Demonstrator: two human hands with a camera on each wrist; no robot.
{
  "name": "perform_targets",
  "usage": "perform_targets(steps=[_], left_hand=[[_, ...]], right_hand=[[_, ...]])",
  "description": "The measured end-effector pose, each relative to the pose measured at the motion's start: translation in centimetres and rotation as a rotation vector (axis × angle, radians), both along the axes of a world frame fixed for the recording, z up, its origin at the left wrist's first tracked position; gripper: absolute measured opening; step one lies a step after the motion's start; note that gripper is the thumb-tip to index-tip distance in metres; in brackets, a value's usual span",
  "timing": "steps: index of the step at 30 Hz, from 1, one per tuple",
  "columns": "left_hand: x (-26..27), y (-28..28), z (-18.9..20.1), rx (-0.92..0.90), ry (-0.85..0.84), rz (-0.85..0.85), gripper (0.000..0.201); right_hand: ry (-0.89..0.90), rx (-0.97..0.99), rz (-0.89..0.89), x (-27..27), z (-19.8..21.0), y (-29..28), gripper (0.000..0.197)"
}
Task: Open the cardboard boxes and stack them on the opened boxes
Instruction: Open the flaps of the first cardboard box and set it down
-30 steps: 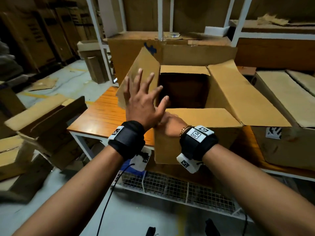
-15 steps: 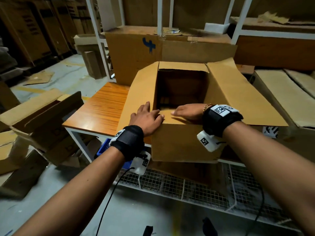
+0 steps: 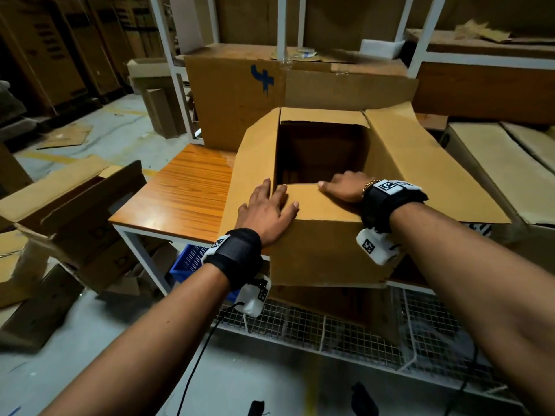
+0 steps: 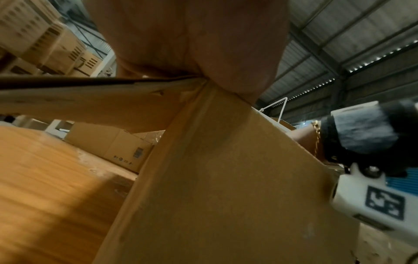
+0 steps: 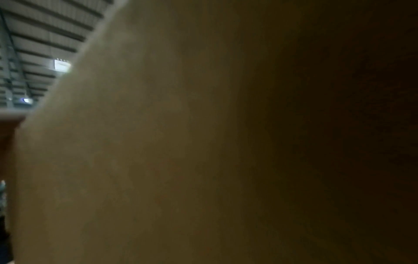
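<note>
An open brown cardboard box (image 3: 324, 253) stands at the near edge of the wooden table (image 3: 186, 193), its inside dark and empty as far as I see. Its left flap (image 3: 252, 163) and right flap (image 3: 426, 163) are folded out. My left hand (image 3: 267, 210) lies flat with straight fingers on the box's near left corner. My right hand (image 3: 342, 187) presses flat on the near flap (image 3: 324, 205), pushing it down. In the left wrist view my palm (image 4: 192, 44) sits on the box's corner (image 4: 226, 178). Brown cardboard (image 5: 203, 142) fills the right wrist view.
A big closed box with a blue mark (image 3: 240, 94) stands behind on the table. Another opened box (image 3: 504, 175) sits at the right. Opened boxes (image 3: 69, 211) are piled on the floor at the left. White shelf posts (image 3: 282, 25) rise behind. A wire rack (image 3: 345, 328) lies under the table.
My left hand came down from the raised left flap, which now lies folded out, onto the box's near corner. My right hand moved on top of the near flap and presses it down.
</note>
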State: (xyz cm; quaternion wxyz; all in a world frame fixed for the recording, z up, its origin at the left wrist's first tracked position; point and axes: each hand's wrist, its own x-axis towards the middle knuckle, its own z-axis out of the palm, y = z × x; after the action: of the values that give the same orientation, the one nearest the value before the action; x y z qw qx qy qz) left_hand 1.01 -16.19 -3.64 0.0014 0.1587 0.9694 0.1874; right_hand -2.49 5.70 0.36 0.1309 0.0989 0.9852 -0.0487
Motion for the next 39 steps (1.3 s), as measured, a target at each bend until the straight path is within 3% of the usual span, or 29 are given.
perform_targets(steps=[5, 12, 14, 16, 21, 24, 28, 31, 33, 37, 39], left_hand=[[0.4, 0.0, 0.8, -0.128, -0.006, -0.006, 0.060], [0.9, -0.2, 0.8, -0.153, 0.007, -0.012, 0.058], [1.0, -0.2, 0.6, -0.153, 0.016, -0.009, 0.059], [0.9, -0.2, 0.3, -0.134, 0.031, -0.002, 0.059], [0.1, -0.4, 0.2, 0.062, -0.015, -0.016, 0.078], [0.0, -0.7, 0.6, 0.199, -0.070, -0.024, 0.086], [0.0, -0.8, 2.1, 0.436, -0.159, -0.017, 0.092], [-0.1, -1.3, 3.0, 0.923, -0.498, 0.059, 0.113], [0.6, -1.7, 4.3, 1.119, -0.639, 0.080, 0.107], [0.9, -1.1, 5.7, 0.934, -0.566, -0.030, 0.063], [0.7, -0.8, 5.4, 0.905, -0.612, -0.090, 0.039]], right_hand=[[-0.459, -0.304, -0.146, 1.0, -4.2, -0.4, 0.081], [-0.564, -0.488, -0.159, 1.7, -3.8, -1.0, 0.067], [-0.529, -0.435, -0.155, 1.7, -4.1, -1.0, 0.085], [-0.370, -0.308, -0.120, 1.1, -4.3, -0.6, 0.109], [0.230, 0.060, 0.006, 1.4, -0.9, -0.1, 0.083], [0.391, 0.094, 0.029, 1.6, 2.1, 0.6, 0.074], [0.404, 0.025, 0.053, 2.9, 7.3, 1.4, 0.060], [0.339, -0.021, 0.086, 4.7, 10.8, 2.0, 0.055], [0.315, -0.040, 0.116, 6.5, 12.5, 2.0, 0.057], [0.219, -0.104, 0.058, 10.7, 14.7, 1.1, 0.067], [0.157, -0.065, 0.067, 12.7, 15.4, 0.4, 0.066]])
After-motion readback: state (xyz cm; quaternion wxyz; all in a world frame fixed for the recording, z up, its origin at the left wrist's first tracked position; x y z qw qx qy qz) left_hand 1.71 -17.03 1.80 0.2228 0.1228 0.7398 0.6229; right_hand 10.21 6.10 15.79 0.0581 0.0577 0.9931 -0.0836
